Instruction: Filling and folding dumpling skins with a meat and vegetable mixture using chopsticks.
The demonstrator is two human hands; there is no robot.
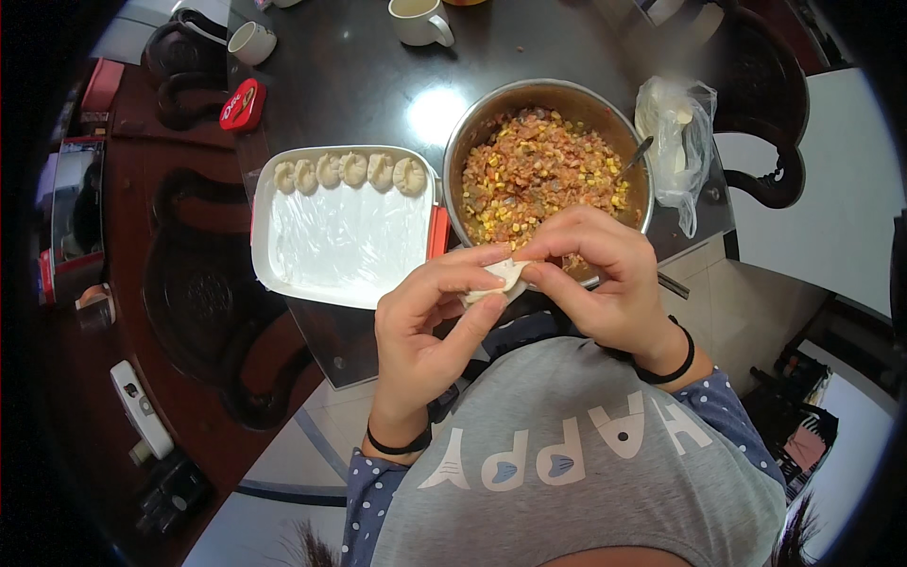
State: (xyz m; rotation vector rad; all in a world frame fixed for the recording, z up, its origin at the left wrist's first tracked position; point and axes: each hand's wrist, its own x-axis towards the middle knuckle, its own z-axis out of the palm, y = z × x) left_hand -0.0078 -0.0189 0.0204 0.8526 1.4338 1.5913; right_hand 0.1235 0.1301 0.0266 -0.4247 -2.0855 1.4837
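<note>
My left hand (pixel 436 326) and my right hand (pixel 602 276) pinch one dumpling wrapper (pixel 504 278) between them, just over the near rim of a steel bowl. The fingers hide part of the dough, and whether it holds filling cannot be seen. Minced filling with corn kernels (pixel 542 166) lies in the steel bowl (pixel 641 212), with a utensil handle (pixel 638 156) leaning at its right side. To the left, a white tray (pixel 261 234) lined with plastic film has a row of several pleated dumplings (pixel 352 170) along its far edge.
A clear plastic bag (pixel 677 142) with pale round pieces lies right of the bowl. Beyond stand a white mug (pixel 418 21) and a white cup (pixel 251 44); a red tin (pixel 243 106) sits at the table's left edge. Dark carved wooden chairs (pixel 205 298) flank the table.
</note>
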